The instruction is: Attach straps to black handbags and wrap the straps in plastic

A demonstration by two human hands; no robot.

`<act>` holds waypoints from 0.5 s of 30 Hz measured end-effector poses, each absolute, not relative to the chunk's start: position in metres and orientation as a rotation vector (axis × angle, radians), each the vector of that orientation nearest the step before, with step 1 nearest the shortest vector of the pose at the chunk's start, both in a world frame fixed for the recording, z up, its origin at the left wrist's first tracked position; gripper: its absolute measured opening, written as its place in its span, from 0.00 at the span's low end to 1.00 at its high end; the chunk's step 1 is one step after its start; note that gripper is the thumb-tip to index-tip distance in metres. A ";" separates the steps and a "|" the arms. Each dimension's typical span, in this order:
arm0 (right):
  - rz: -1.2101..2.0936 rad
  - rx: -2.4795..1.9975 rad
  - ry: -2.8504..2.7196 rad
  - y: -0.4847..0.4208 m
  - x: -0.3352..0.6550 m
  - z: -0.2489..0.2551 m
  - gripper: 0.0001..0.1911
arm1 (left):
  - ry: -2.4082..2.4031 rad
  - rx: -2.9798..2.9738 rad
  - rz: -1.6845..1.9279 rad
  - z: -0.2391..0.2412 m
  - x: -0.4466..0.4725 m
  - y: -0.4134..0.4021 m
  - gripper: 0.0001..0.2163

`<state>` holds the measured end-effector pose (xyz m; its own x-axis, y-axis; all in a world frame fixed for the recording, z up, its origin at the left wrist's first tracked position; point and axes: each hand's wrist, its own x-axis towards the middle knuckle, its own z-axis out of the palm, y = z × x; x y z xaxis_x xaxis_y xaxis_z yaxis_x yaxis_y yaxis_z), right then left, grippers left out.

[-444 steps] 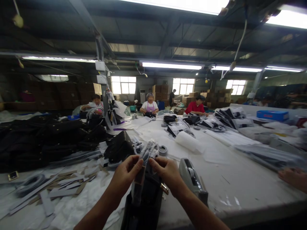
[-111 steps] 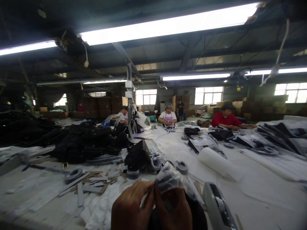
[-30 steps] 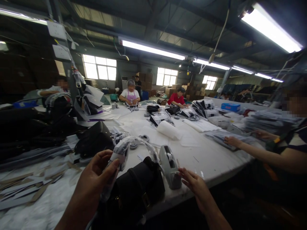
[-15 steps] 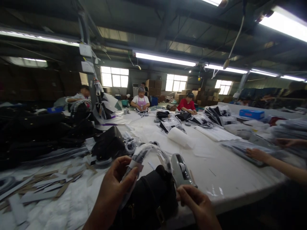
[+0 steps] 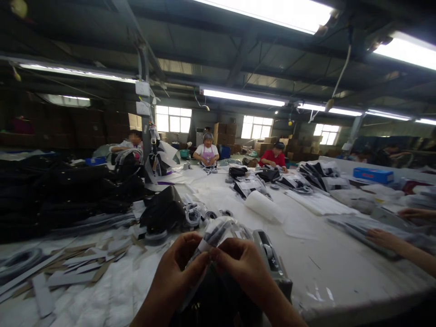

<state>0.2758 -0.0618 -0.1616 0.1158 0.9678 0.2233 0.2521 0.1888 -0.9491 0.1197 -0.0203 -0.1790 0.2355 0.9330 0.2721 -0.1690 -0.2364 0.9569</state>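
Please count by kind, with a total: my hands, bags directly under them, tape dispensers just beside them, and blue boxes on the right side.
Left hand and right hand: 2
Black bag under the hands: 1
Tape dispenser: 1
Blue box: 1
Total: 5

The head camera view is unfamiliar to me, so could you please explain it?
No machine here: a camera worn on a person's head looks forward and down. The bare left hand holds a plastic-wrapped strap above a black bag, and the right hand touches the strap near its white band. On the table, a tape dispenser stands beside the right hand, loose card strips lie to the left, and black bags are piled beyond them.
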 end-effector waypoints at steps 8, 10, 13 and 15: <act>0.799 -1.374 -1.370 -0.061 0.282 -0.158 0.08 | 0.739 1.340 1.218 -0.182 0.119 -0.016 0.16; 0.852 -1.334 -1.338 -0.058 0.284 -0.163 0.06 | 0.721 1.294 1.209 -0.182 0.121 -0.017 0.16; 0.918 -1.227 -1.349 -0.056 0.286 -0.168 0.06 | 0.709 1.270 1.181 -0.181 0.123 -0.017 0.17; 0.917 -1.153 -1.393 -0.058 0.285 -0.170 0.07 | 0.727 1.268 1.172 -0.181 0.122 -0.016 0.18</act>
<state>0.2854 -0.0575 -0.1700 0.0245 0.9689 0.2462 0.1570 0.2394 -0.9581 0.1221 -0.0163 -0.1809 0.2965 0.9380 0.1797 -0.2562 -0.1031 0.9611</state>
